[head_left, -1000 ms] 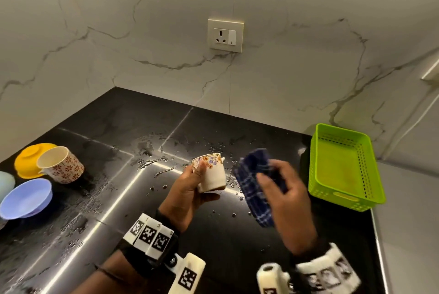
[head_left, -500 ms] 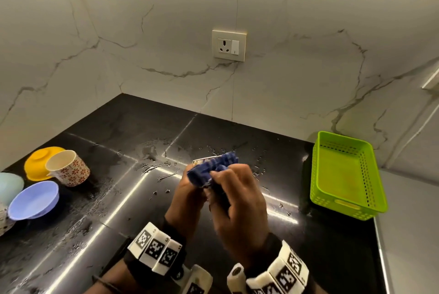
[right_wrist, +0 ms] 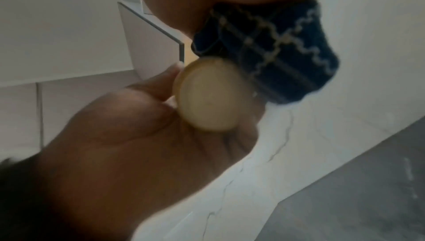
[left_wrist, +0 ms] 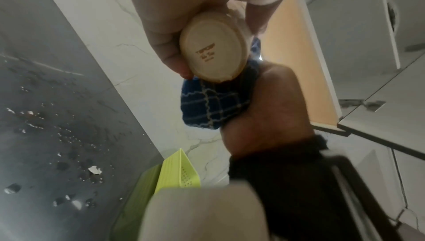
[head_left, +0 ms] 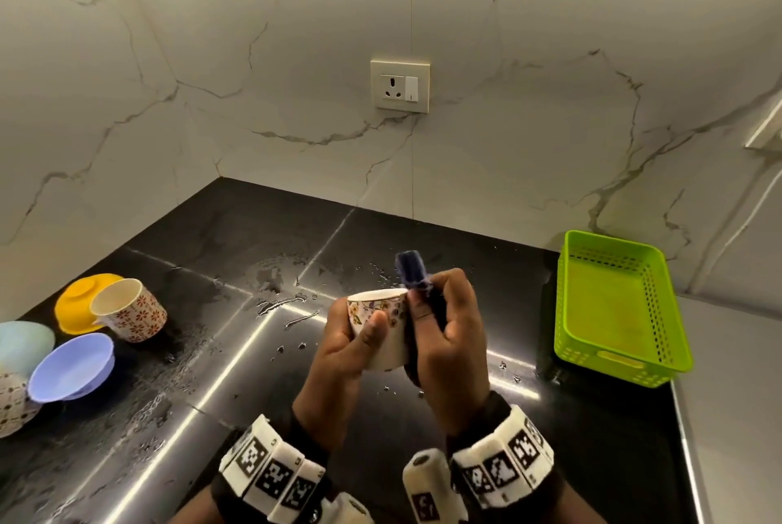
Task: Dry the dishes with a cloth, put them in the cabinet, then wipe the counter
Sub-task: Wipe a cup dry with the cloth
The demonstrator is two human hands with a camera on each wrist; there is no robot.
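My left hand [head_left: 355,337] grips a small white floral cup [head_left: 381,314] above the wet black counter [head_left: 237,252]. Its cream underside [left_wrist: 212,49] [right_wrist: 208,95] faces both wrist cameras. My right hand [head_left: 444,337] holds a bunched blue checked cloth [head_left: 410,269] [left_wrist: 214,104] [right_wrist: 271,50] pressed against the cup's right side, with one end sticking up above the fingers. Both hands meet at the middle of the counter, close to me.
At the left stand a red-flowered mug [head_left: 131,309], a yellow bowl [head_left: 74,299], a lilac bowl [head_left: 74,367], a pale blue bowl [head_left: 21,343] and another patterned cup [head_left: 10,405]. A green basket [head_left: 618,307] sits right. An open cabinet [left_wrist: 296,63] hangs above.
The cloth lay over the cup's mouth half a second ago; it now sits against the cup's right side and the floral rim shows again. Before that the two hands were apart.
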